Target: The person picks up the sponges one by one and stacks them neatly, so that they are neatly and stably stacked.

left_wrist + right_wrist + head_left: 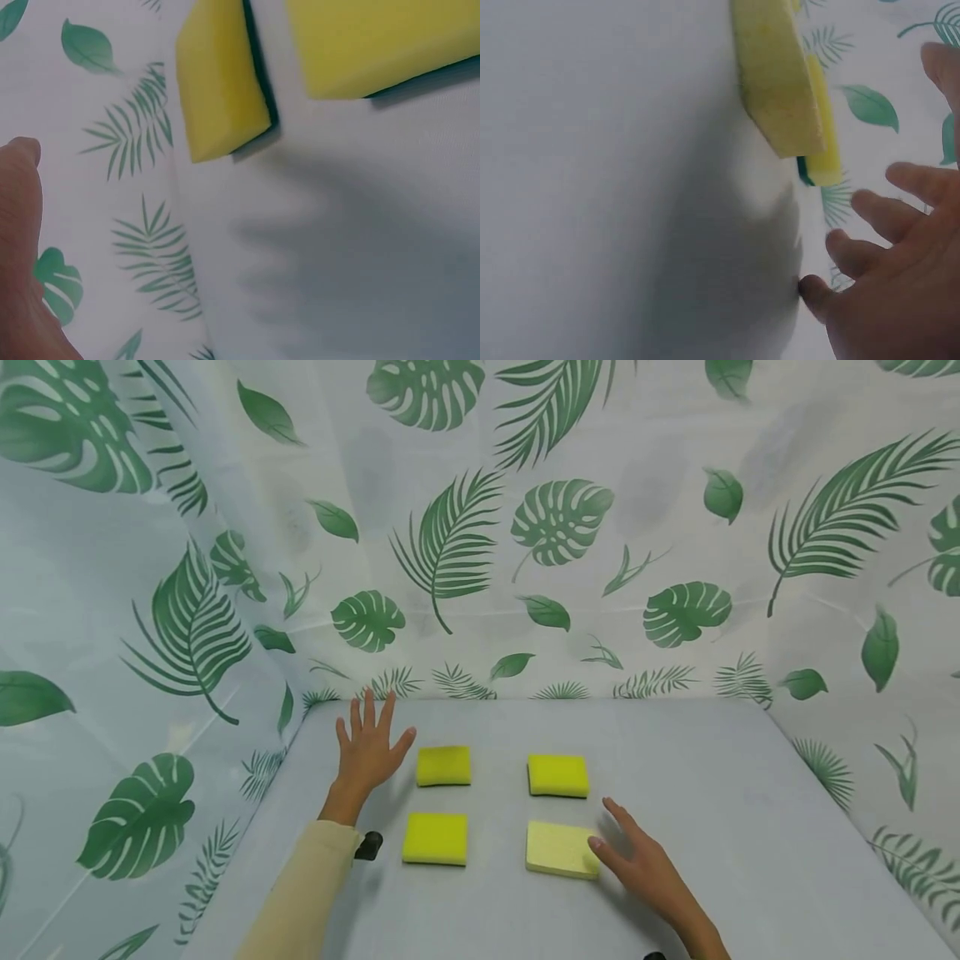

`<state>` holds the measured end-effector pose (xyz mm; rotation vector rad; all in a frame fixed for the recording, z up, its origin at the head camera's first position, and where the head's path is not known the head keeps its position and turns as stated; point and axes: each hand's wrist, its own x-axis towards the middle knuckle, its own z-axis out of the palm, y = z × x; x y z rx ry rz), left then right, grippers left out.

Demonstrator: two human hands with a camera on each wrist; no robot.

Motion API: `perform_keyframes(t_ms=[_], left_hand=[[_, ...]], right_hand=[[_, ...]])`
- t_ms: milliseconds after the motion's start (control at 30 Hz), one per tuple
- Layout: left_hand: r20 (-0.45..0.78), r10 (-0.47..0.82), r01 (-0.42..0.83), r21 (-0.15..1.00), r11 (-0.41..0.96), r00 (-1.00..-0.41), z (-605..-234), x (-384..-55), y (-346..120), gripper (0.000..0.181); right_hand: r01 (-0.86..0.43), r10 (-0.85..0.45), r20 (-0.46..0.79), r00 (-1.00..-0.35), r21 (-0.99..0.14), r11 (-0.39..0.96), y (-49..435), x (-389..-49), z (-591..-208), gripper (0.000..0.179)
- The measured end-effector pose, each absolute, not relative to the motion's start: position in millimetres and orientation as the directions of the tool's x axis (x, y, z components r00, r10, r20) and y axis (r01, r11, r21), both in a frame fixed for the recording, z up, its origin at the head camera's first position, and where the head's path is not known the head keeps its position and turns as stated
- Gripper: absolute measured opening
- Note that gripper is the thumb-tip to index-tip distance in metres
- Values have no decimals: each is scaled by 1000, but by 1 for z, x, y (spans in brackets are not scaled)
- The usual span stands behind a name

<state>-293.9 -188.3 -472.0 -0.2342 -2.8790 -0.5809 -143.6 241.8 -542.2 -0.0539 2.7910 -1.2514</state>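
Two rows of yellow sponges lie on the pale table in the head view. At the back are a left sponge (444, 766) and a right sponge (558, 775); in front are a bright left sponge (435, 838) and a paler right sponge (561, 849). Dark green undersides show on two sponges in the left wrist view, the nearer being a tilted-looking sponge (221, 82). My left hand (369, 752) is spread above the table, left of the back-left sponge, holding nothing. My right hand (647, 870) hovers beside the pale sponge, fingers loosely extended, holding nothing.
A pale cloth-covered table (495, 910) carries the sponges. White sheeting (465, 452) with green leaf prints rises behind it and on both sides. A dark wrist camera (368, 846) sits at my left sleeve (303, 889).
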Motion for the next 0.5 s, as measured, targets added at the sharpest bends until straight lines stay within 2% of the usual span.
perform_keyframes(t_ms=[333, 500], left_hand=[[203, 95, 168, 383, 908, -975, -472, -286, -184, 82], [208, 89, 168, 404, 899, -974, -476, -282, -185, 84]], right_hand=[[-60, -141, -48, -989, -737, 673, 237, -138, -558, 88], [-36, -145, -86, -986, -731, 681, 238, -140, -561, 90]])
